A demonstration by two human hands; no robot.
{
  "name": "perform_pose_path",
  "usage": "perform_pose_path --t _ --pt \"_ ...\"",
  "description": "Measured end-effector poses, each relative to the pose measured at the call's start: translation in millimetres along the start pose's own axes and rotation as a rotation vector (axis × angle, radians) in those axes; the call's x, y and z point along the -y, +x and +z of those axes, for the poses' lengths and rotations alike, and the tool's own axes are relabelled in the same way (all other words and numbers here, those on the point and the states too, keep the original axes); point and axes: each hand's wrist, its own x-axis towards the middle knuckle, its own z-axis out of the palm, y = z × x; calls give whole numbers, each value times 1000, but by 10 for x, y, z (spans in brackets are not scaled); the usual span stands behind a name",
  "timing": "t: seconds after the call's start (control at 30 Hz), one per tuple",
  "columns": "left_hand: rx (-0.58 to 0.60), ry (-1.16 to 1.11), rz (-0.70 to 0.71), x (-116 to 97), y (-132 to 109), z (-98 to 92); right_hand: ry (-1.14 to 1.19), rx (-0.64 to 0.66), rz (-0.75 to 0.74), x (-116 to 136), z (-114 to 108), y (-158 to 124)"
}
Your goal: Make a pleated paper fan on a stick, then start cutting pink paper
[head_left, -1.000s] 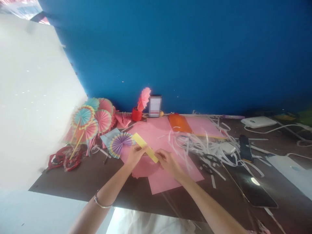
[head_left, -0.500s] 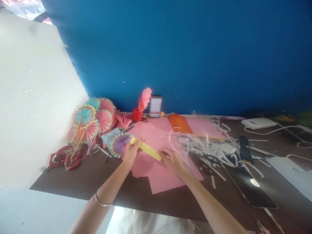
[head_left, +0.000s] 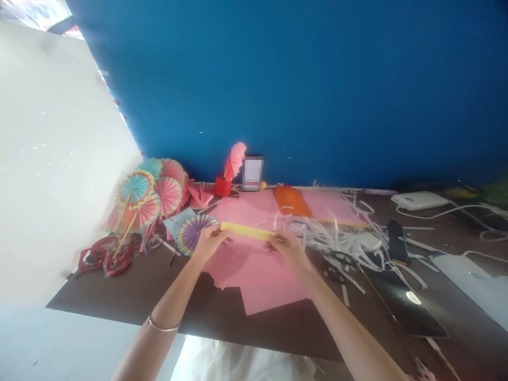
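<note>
A narrow yellow paper strip (head_left: 248,231) is stretched nearly level between my two hands. My left hand (head_left: 210,242) pinches its left end, and my right hand (head_left: 286,247) pinches the right end, fingers closed. Under the strip lie overlapping pink paper sheets (head_left: 262,280) on the dark table. Just left of my left hand is a pleated purple paper fan (head_left: 190,233) with a pale, coloured edge, partly on a light blue sheet (head_left: 174,221).
Several folded paper fans (head_left: 137,189) stand at the left above red scissors-like loops (head_left: 95,256). A red pot (head_left: 223,185) and orange paper (head_left: 292,200) sit at the back. White paper scraps (head_left: 341,241), a dark phone (head_left: 408,304) and a white device (head_left: 420,200) lie rightward.
The yellow strip has turned from slanting down to the right to almost level. My right hand has risen; my left hand has shifted slightly left and down.
</note>
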Motion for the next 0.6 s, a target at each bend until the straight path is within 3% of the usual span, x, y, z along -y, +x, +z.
perform_pose_path --t 0.3,0.6 --pt "77 -3 -67 -62 -39 8 -199 12 -153 186 -27 -56" --pt "148 -4 -70 -24 -46 29 -204 18 -98 131 -135 10"
